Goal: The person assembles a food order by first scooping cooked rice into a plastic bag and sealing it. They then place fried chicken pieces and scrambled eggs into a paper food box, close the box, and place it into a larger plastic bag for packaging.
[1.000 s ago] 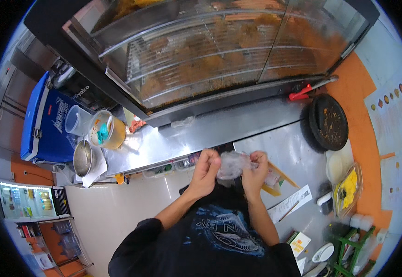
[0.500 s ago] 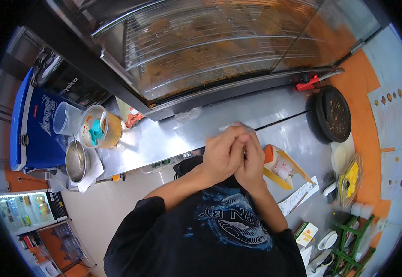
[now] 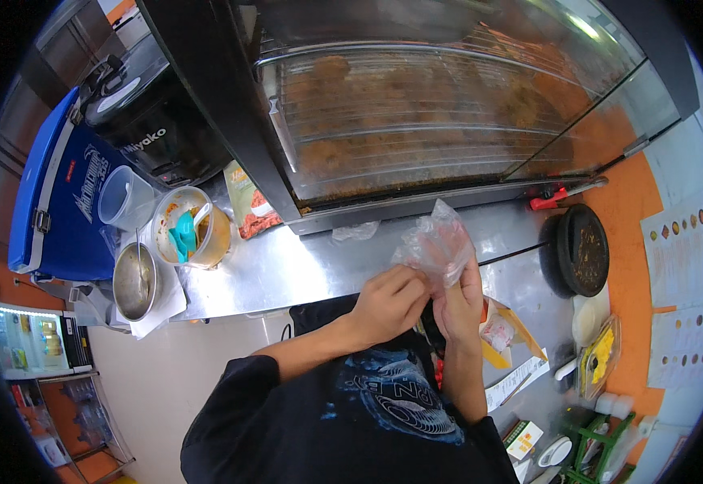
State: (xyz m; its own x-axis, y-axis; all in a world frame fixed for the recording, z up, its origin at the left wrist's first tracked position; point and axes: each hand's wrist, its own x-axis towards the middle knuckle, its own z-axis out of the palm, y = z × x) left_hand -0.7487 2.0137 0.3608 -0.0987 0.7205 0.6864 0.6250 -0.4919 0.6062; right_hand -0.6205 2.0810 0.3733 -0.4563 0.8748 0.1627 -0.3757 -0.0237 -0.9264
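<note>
Bag point(image 3: 442, 242), mostly hidden earlier, now spreads above left hand point(image 3: 392, 300) and right hand point(image 3: 457, 305).

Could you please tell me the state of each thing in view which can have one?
Clear plastic bag: crumpled, held
Left hand: fingers bent, gripping the bag
Right hand: at the bag, fingers partly hidden
Plastic tub: uncovered, stained inside
Metal bowl: uncovered
Small carton: open
Round black dish: soiled inside
Blue cooler: apparently shut
Display fridge: lit
</note>
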